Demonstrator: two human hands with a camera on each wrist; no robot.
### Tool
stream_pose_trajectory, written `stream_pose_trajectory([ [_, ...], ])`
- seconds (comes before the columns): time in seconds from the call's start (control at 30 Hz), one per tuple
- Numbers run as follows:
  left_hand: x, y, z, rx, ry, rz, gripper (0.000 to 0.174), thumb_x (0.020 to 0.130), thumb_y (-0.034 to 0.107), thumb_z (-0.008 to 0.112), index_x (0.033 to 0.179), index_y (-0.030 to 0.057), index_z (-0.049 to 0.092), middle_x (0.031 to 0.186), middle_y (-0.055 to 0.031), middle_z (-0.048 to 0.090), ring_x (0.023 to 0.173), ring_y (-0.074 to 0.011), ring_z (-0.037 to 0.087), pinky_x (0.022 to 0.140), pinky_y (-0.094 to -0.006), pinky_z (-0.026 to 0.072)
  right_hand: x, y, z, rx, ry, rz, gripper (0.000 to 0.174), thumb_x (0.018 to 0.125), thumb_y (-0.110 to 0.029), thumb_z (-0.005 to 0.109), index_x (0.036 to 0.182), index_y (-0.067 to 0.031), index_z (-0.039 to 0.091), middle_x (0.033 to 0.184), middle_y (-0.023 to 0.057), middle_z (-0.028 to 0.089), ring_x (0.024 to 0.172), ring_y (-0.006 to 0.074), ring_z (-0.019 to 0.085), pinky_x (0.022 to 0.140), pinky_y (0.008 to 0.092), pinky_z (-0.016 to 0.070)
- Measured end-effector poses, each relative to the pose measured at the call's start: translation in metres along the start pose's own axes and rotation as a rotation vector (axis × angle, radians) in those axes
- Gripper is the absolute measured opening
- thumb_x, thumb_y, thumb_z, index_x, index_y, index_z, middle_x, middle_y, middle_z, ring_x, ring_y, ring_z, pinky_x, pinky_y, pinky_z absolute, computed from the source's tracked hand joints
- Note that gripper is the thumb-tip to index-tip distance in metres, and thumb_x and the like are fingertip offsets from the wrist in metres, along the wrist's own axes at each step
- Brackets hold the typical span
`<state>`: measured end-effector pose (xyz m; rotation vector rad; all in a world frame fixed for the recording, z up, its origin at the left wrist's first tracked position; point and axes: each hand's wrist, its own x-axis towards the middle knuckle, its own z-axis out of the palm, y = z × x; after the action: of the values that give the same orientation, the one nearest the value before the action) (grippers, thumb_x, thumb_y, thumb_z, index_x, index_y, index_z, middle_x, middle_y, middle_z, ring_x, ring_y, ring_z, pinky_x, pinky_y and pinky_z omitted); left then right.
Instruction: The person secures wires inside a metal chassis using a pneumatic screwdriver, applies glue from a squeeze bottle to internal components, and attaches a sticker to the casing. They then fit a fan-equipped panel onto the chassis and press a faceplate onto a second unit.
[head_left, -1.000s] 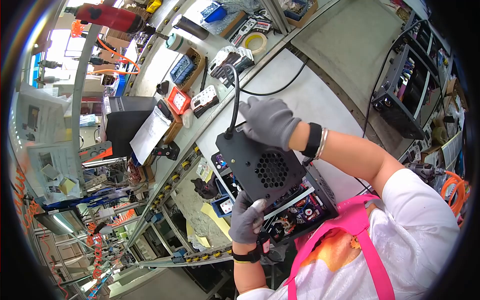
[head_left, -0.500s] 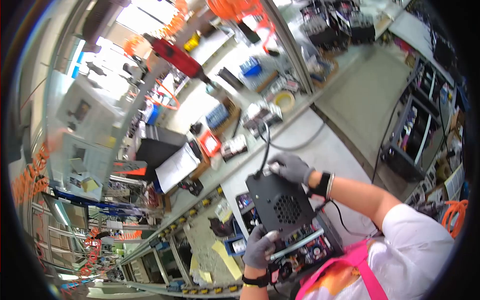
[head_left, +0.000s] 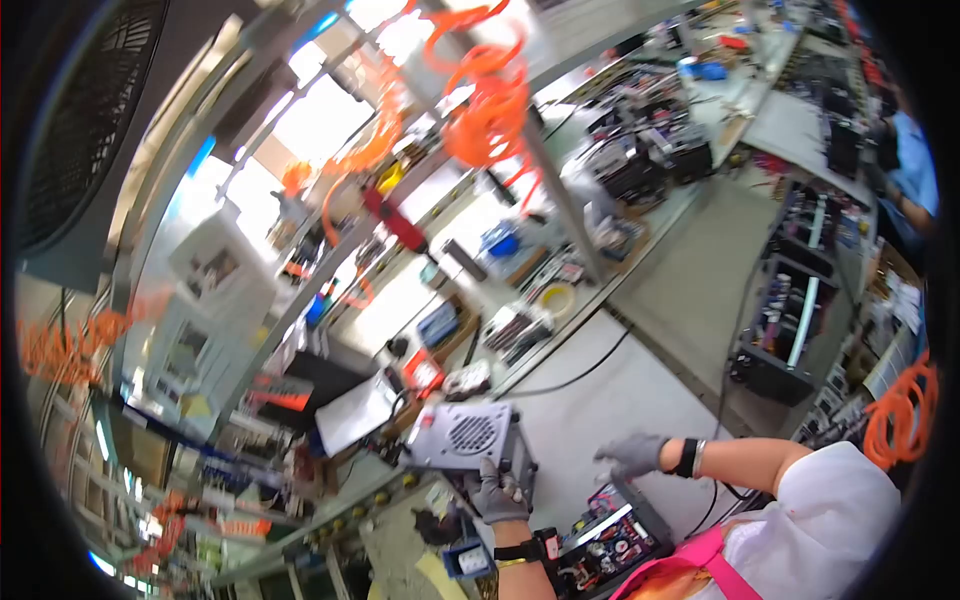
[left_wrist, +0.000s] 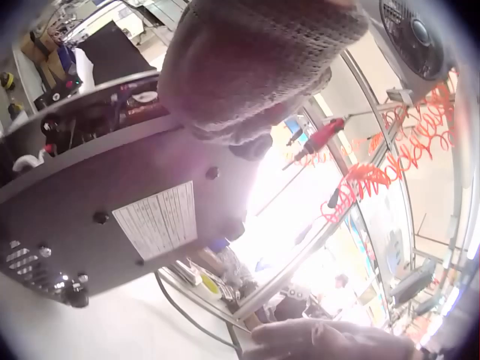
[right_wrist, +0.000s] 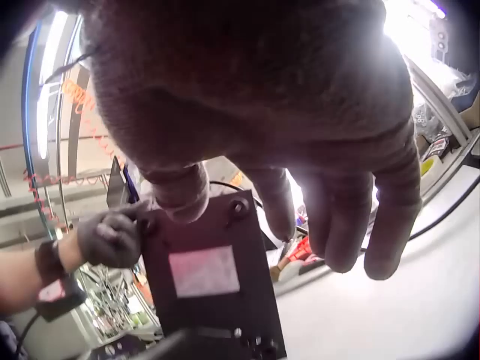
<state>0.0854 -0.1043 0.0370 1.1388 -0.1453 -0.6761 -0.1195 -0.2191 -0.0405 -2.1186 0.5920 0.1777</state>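
Note:
A boxy metal casing [head_left: 468, 440] stands at the table's left side in the head view, its grey face with a round vent grille turned up. My left hand [head_left: 497, 493], in a grey glove, grips its near edge. In the right wrist view, the casing's dark panel [right_wrist: 210, 300] shows a white label and rubber feet, with the left hand [right_wrist: 112, 236] curled at its corner. My gloved right hand [head_left: 635, 457] is off the casing, its fingers [right_wrist: 341, 217] extended over the table. Beside it lies an open black chassis [head_left: 615, 540] full of circuit parts.
A black cable [head_left: 575, 378] runs across the white tabletop [head_left: 590, 400]. Beyond are an orange-red tray [head_left: 424, 372], a tape roll [head_left: 556, 298] and a hanging red power driver [head_left: 395, 218]. More open chassis [head_left: 785, 320] line the right; a blue bin [head_left: 467, 560] sits near the front.
The casing has turned from its black hexagon-vent face to the grey grille face and moved left, off the open chassis. My right hand has come away from it. The head view has shifted.

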Motion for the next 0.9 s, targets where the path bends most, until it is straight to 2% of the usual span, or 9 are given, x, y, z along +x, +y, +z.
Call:
stream_pose_trajectory([
  [0.03, 0.011, -0.011, 0.011, -0.009, 0.059, 0.009, 0.017, 0.091, 0.019, 0.058, 0.1, 0.0131, 0.045, 0.056, -0.0004, 0.046, 0.034, -0.008, 0.036, 0.026, -0.0239, 0.0277, 0.0, 0.007, 0.016, 0.046, -0.086, 0.018, 0.064, 0.081, -0.058, 0.055, 0.122, -0.0085, 0.052, 0.109, 0.0178, 0.059, 0.097, 0.0365, 0.059, 0.085, 0.042, 0.0464],
  [0.1, 0.008, -0.01, 0.043, -0.049, 0.148, -0.078, 0.019, 0.09, 0.02, 0.06, 0.101, 0.0142, 0.046, 0.055, -0.0004, 0.047, 0.034, -0.0081, 0.037, 0.026, -0.0234, 0.0276, -0.023, -0.017, 0.019, -0.263, 0.052, -0.047, 0.058, 0.081, -0.054, 0.057, 0.118, -0.009, 0.054, 0.099, 0.018, 0.062, 0.092, 0.0367, 0.061, 0.079, 0.0435, 0.0484],
  [0.17, 0.009, -0.017, 0.057, 0.006, 0.239, -0.095, 0.021, 0.09, 0.021, 0.06, 0.107, 0.018, 0.048, 0.057, -0.0019, 0.052, 0.033, -0.0086, 0.039, 0.025, -0.0231, 0.028, -0.031, -0.019, 0.026, -0.21, 0.141, -0.01, 0.049, 0.078, -0.046, 0.058, 0.109, -0.0075, 0.057, 0.103, 0.0191, 0.06, 0.09, 0.0381, 0.06, 0.076, 0.0459, 0.0474],
  [0.3, 0.014, -0.039, 0.052, 0.007, 0.144, -0.11, 0.023, 0.088, 0.02, 0.061, 0.108, 0.0184, 0.049, 0.059, -0.0029, 0.056, 0.032, -0.0078, 0.041, 0.025, -0.0218, 0.0311, -0.034, -0.019, 0.028, -0.17, 0.113, 0.073, 0.042, 0.07, -0.039, 0.062, 0.101, -0.0103, 0.062, 0.083, 0.0147, 0.065, 0.079, 0.0333, 0.063, 0.067, 0.0433, 0.0471],
  [0.47, 0.009, -0.035, 0.046, 0.034, 0.127, -0.145, 0.021, 0.087, 0.021, 0.063, 0.105, 0.0173, 0.052, 0.059, -0.0026, 0.055, 0.031, -0.008, 0.039, 0.025, -0.0219, 0.0299, -0.046, -0.001, 0.042, -0.058, 0.301, -0.019, 0.039, 0.068, -0.034, 0.062, 0.102, -0.0145, 0.063, 0.079, 0.01, 0.066, 0.074, 0.03, 0.063, 0.064, 0.0416, 0.0473],
  [0.6, 0.003, -0.014, 0.037, 0.056, 0.094, -0.24, 0.02, 0.087, 0.031, 0.063, 0.087, 0.0122, 0.056, 0.046, 0.003, 0.044, 0.03, -0.0093, 0.035, 0.027, -0.0222, 0.0238, -0.055, -0.005, 0.039, -0.097, 0.438, -0.09, 0.038, 0.063, -0.031, 0.064, 0.099, -0.0157, 0.063, 0.078, 0.0095, 0.064, 0.075, 0.0289, 0.062, 0.066, 0.0406, 0.0464],
  [0.7, 0.018, -0.001, 0.014, -0.051, 0.03, -0.48, 0.028, 0.088, 0.038, 0.06, 0.078, 0.0122, 0.056, 0.042, 0.0046, 0.039, 0.031, -0.0094, 0.035, 0.029, -0.021, 0.0253, -0.075, -0.021, 0.019, -0.254, 0.6, -0.354, 0.041, 0.06, -0.026, 0.065, 0.1, -0.017, 0.063, 0.081, 0.0077, 0.06, 0.081, 0.0281, 0.06, 0.069, 0.0405, 0.046],
  [0.8, 0.027, 0.012, -0.01, -0.118, -0.121, -0.523, 0.032, 0.091, 0.04, 0.054, 0.073, 0.0147, 0.055, 0.045, 0.0061, 0.04, 0.037, -0.0069, 0.039, 0.035, -0.0218, 0.0326, -0.09, -0.017, 0.012, -0.192, 0.611, -0.555, 0.047, 0.062, -0.022, 0.066, 0.108, -0.0192, 0.059, 0.089, 0.0066, 0.056, 0.086, 0.0265, 0.056, 0.073, 0.0408, 0.045],
  [0.9, 0.047, 0.017, -0.022, -0.244, -0.198, -0.628, 0.032, 0.092, 0.04, 0.054, 0.072, 0.0144, 0.054, 0.046, 0.0063, 0.041, 0.038, -0.0065, 0.041, 0.036, -0.0221, 0.034, -0.121, -0.015, 0.008, -0.417, 0.636, -0.591, 0.058, 0.066, -0.022, 0.065, 0.123, -0.0209, 0.051, 0.093, 0.0067, 0.055, 0.086, 0.0253, 0.055, 0.077, 0.0397, 0.0434],
])
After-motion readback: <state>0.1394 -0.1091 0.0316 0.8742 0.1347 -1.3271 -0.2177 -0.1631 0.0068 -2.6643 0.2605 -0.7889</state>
